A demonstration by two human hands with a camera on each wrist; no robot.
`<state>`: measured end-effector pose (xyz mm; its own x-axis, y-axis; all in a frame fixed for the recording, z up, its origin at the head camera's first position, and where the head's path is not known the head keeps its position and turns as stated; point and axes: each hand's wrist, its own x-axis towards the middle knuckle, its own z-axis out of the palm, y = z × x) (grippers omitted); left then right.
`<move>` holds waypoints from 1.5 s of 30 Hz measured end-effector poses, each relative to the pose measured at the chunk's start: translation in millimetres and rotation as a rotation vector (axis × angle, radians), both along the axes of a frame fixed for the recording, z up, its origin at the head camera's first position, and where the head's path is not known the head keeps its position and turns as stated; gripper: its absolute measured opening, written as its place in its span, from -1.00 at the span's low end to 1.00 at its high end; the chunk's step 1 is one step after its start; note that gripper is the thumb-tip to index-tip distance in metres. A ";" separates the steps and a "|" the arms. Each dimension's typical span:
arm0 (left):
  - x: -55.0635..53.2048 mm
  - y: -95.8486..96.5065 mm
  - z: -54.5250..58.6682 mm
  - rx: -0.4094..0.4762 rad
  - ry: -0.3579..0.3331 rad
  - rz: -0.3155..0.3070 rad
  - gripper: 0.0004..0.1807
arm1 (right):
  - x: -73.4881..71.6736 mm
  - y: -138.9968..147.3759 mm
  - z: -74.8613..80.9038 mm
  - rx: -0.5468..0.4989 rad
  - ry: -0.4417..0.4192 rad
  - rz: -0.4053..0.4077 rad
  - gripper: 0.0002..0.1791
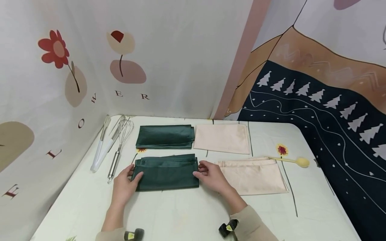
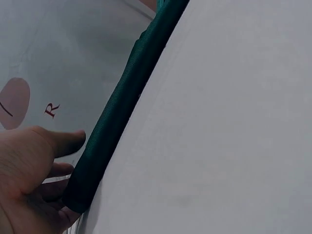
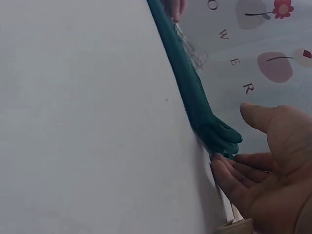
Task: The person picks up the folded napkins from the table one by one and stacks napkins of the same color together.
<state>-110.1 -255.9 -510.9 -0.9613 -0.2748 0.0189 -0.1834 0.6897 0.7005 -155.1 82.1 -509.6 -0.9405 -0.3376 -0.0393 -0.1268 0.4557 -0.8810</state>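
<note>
A folded dark green cloth lies flat at the front of the table, a satiny sheen on it. At its left edge is my left hand, fingers by the side and thumb raised over the top, apart from the fabric in the left wrist view. My right hand is at the opposite edge. In the right wrist view its fingertips touch the layered end of the green cloth, and the thumb stands off. Behind lies another folded green cloth.
Two folded pale pink cloths lie to the right, one at the back and one in front. A yellow spoon rests beyond the front one. On the left are a whisk and other white-handled utensils. Printed curtains stand behind the table.
</note>
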 end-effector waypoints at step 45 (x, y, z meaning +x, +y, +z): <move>-2.2 2.6 12.2 1.367 -0.120 0.225 -0.84 | -8.7 -21.5 0.9 -0.245 -0.281 -0.143 -0.18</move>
<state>-112.4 -253.3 -498.7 -0.8709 -0.1553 -0.4662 -0.3043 -0.5744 0.7599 -163.8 60.6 -508.6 -0.9427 -0.2351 -0.2368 0.1847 0.2234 -0.9571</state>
